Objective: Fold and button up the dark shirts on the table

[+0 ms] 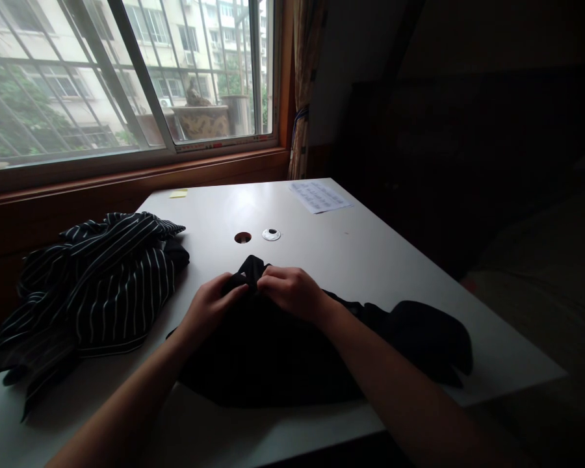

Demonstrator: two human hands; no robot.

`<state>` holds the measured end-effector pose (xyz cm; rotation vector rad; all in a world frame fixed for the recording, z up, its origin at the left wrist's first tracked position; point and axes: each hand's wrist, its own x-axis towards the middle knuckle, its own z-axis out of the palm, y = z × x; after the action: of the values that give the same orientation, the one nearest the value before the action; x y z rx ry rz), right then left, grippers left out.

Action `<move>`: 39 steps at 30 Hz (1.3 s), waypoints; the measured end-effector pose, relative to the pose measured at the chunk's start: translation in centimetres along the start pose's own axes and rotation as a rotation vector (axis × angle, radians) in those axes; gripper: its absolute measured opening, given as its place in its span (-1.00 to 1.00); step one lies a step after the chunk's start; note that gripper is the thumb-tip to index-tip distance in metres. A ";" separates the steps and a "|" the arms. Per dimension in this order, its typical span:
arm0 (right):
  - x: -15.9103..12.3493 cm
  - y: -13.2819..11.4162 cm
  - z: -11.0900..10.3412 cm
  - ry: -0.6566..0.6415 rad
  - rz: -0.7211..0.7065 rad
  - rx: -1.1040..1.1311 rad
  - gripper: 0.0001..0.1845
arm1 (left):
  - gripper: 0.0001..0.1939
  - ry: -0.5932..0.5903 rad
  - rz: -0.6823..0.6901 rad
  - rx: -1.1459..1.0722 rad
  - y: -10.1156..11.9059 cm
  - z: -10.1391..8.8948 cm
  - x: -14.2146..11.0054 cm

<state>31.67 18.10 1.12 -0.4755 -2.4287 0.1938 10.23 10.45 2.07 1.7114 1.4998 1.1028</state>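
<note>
A black garment (273,357) lies spread on the white table in front of me, its folds too dark to make out the exact kind. My left hand (217,296) pinches its upper edge between thumb and fingers. Close beside it, my right hand (290,289) grips the same edge, fingers curled in. Between the two hands a bit of the cloth stands up, with a small pale spot that may be a label. One dark sleeve-like part stretches out to the right, past my right forearm.
A heap of black-and-white striped clothing (121,279) sits on the left of the white table (385,260). Farther back are a round cable hole (242,238), its loose cover ring (272,234), a printed sheet (320,196) and a yellow note (178,194). A barred window (199,71) stands behind.
</note>
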 end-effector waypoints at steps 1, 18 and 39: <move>0.0 -0.1 -0.1 0.033 -0.008 0.018 -0.83 | -0.74 -0.004 -0.030 -0.069 0.1 -0.1 0.0; -0.2 -1.0 -0.5 0.270 0.012 0.230 -0.86 | -0.73 0.003 -0.215 -0.679 0.6 0.4 -0.6; 1.5 -2.0 -0.7 0.262 0.586 0.949 -0.90 | -0.70 0.093 -0.181 -0.545 0.6 1.1 -0.7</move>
<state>30.43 16.88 3.00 -0.6754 -1.6194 1.3491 11.45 9.70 1.91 1.1441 1.2266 1.3533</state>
